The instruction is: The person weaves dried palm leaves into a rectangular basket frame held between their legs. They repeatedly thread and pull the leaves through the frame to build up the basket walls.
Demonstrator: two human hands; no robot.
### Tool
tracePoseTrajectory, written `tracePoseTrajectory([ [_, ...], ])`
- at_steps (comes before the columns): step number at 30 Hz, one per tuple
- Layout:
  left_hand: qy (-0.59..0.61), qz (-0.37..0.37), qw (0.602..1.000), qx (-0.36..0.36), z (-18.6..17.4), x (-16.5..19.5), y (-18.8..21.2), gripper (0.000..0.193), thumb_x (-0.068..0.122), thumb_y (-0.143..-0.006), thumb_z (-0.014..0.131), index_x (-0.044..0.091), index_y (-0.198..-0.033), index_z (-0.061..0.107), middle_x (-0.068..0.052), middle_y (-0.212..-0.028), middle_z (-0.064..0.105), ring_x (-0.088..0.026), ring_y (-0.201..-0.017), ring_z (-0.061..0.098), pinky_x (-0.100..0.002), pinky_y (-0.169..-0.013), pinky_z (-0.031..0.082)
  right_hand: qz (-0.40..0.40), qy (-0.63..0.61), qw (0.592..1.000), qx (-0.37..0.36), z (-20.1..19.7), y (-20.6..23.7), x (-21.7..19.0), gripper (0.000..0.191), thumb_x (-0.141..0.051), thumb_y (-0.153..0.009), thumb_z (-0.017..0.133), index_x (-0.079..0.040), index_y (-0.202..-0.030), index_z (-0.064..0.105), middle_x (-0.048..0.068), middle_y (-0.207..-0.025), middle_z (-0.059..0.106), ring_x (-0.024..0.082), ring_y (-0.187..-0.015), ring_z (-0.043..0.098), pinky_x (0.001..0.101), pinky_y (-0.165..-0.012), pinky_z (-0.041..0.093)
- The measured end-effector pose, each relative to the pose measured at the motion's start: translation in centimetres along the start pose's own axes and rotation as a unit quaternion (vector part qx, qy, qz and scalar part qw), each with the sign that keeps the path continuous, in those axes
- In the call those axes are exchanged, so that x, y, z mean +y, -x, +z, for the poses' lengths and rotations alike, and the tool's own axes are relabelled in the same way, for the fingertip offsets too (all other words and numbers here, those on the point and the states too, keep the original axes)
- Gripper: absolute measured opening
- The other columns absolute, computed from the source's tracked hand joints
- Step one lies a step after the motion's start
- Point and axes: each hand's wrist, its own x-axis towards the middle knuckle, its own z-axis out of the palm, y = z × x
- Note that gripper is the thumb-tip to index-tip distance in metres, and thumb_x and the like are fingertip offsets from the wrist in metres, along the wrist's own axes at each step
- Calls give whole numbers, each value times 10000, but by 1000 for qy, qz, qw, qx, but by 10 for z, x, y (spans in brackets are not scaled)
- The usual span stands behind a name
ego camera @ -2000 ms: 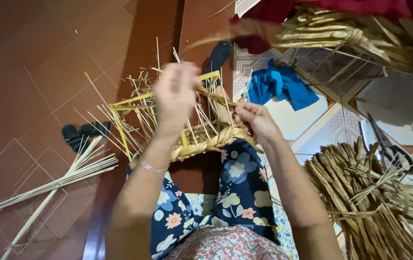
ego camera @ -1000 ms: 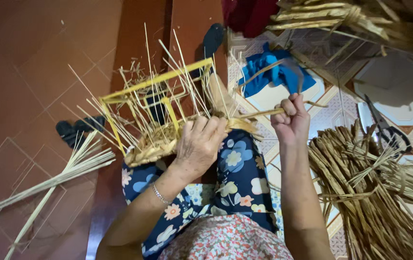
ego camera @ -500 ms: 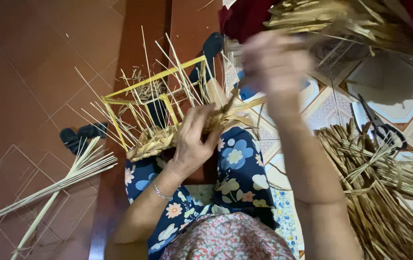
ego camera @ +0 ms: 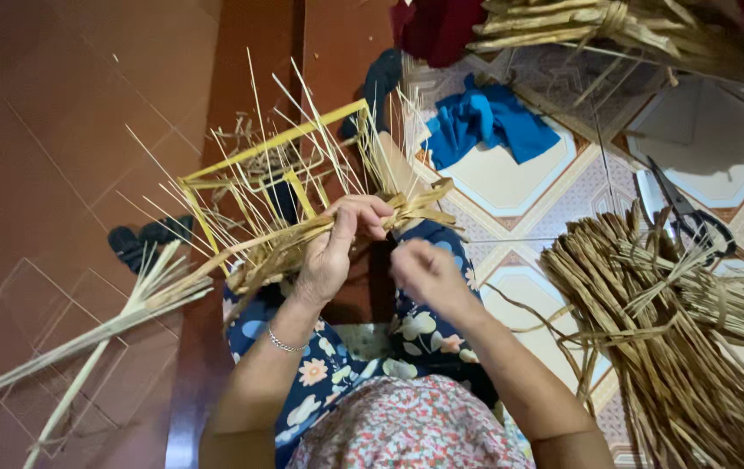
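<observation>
Head view: we see the left hand (ego camera: 337, 247) closed over a flat band of dried straw strands (ego camera: 320, 233) that runs along the near edge of a half-woven basket frame (ego camera: 259, 187), resting on the person's lap in floral trousers (ego camera: 424, 334). The right hand (ego camera: 428, 274) sits just right of it, fingers curled loosely; we cannot tell if it pinches a strand or is empty.

The frame is yellow, thin-barred and open, with many fine upright stakes (ego camera: 302, 113) sticking out far and left. We judge it light and springy, easy to tip, so it wants bracing against the knee. The stakes look stiff but brittle and likely snap if bent sharply. The straw band looks soft, flat and pliable, dry enough to fray or slip; best held close to the weave, flat between thumb and fingers, not by the loose ends.

Around it: a big bundle of dried straw (ego camera: 667, 339) on the floor at right, scissors (ego camera: 684, 213) just far of it, a blue cloth (ego camera: 489, 122) on the patterned tile, pale reed stalks (ego camera: 94, 326) on the red floor at left, dark sandals (ego camera: 142, 243) near them.
</observation>
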Motion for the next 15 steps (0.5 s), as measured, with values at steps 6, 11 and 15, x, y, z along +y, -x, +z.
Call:
tracePoseTrajectory([
  [6,-58,35,998,10,1,-19,11,453,340,-1184,346,31,-946,576,-115,-1075,677,-165,-947,606,-289,-897,509,-130,22,987,96,-48,-38,40,238,-279,-1098,532,-58,-1121,619,-19,-771,590,37,-620,501,203,-515,380],
  [11,-77,50,996,-1,-1,-23,9,487,364,-1151,386,19,-870,585,-131,-1047,700,-209,-968,647,-320,-932,517,-91,-17,995,47,-54,-56,21,223,-246,-1066,556,-59,-1137,654,-6,-779,615,40,-562,446,193,-487,342],
  [15,-49,58,997,9,-10,-25,17,499,355,-1176,371,15,-881,587,-160,-1037,695,-239,-984,648,-358,-973,517,-119,-26,992,26,-56,-51,1,187,-152,-1026,647,-23,-1158,679,18,-878,674,54,-638,514,205,-545,390],
])
